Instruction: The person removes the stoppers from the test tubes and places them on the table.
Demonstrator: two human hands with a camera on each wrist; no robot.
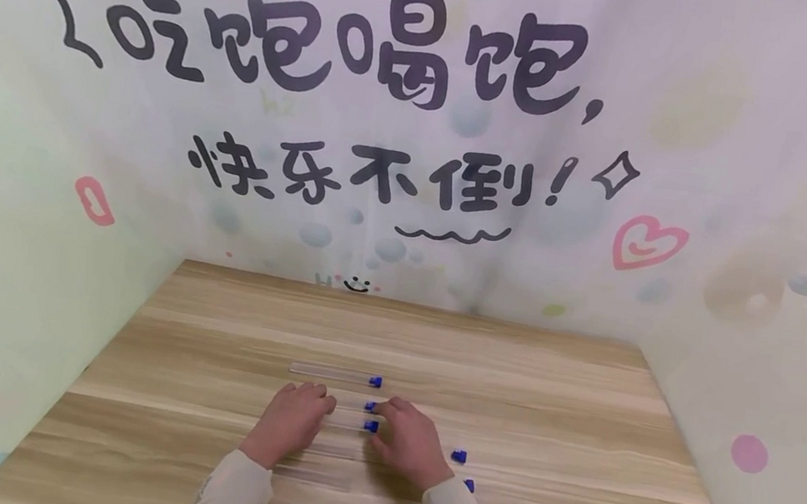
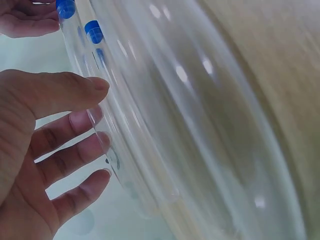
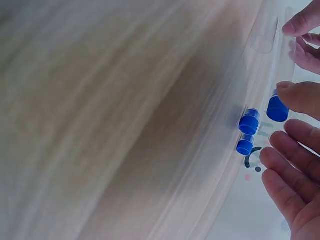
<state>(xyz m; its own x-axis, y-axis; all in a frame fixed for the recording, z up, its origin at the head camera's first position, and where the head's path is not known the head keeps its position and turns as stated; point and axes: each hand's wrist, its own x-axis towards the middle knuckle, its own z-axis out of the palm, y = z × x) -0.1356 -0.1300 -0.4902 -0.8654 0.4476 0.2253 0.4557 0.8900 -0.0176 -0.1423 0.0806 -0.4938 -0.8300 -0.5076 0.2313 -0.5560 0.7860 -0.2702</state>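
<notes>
My left hand (image 1: 295, 419) pinches a clear test tube (image 2: 73, 47) between thumb and fingertips, partway along its body. At the other end, my right hand (image 1: 414, 440) holds the tube's blue cap (image 3: 278, 110) with the thumb against it and the fingers loosely spread beside it. Close to this one, a second capped tube (image 1: 346, 425) lies nearer my body, with its blue cap (image 1: 371, 426) to the right. Beyond my hands lies a third capped tube (image 1: 331, 373), parallel to them.
Two separate blue caps, a farther one (image 1: 459, 456) and a nearer one (image 1: 469, 485), lie right of my right hand. Faint clear tubes (image 1: 315, 477) lie between my forearms. The wood-grain table (image 1: 566, 406) meets a printed wall (image 1: 402, 260) at its back edge.
</notes>
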